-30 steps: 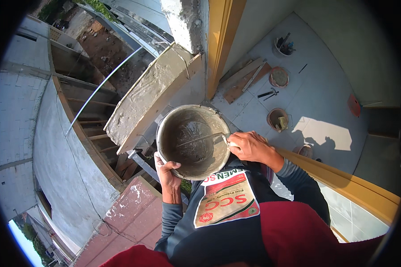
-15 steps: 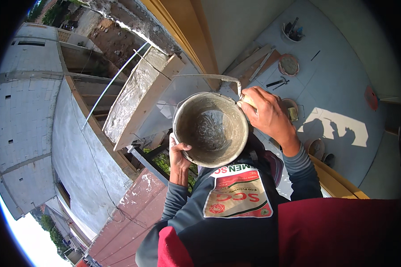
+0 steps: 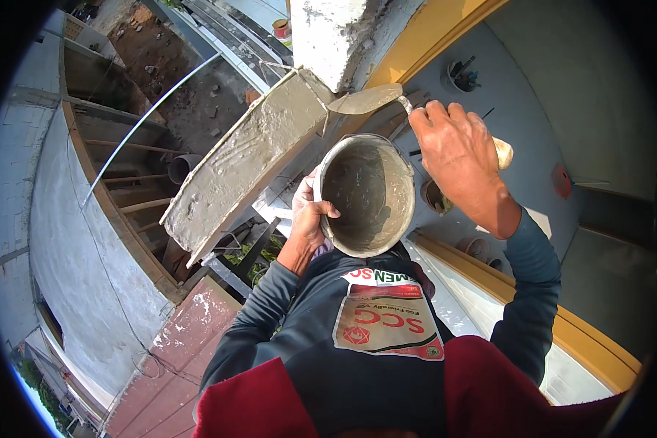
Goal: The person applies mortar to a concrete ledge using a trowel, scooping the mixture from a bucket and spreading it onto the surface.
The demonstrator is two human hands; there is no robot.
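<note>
My left hand point(image 3: 311, 212) grips the near-left rim of a round, mortar-smeared bucket point(image 3: 394, 193), its thumb over the edge. The bucket is tilted so its inside shows, coated with thin grey residue. In my right hand point(image 3: 463, 157) is a trowel point(image 3: 369, 99), my fingers wrapped round its pale wooden handle. The trowel's blade is out past the bucket's far rim, close to the right end of a ledge of wet grey mortar point(image 3: 248, 157). Whether the blade touches the mortar, I cannot tell.
A yellow frame point(image 3: 445, 36) edges the opening on the right. Beyond it, a tiled floor holds a tool bucket point(image 3: 458, 77) and a red item point(image 3: 561, 180). A white wall block point(image 3: 325, 40) rises beyond the ledge. On the left, a drop falls beside a grey wall point(image 3: 109, 219).
The trowel has left the bucket's right side and swung out to the ledge's end. The bucket has moved slightly right and tipped. My view has shifted toward the ledge.
</note>
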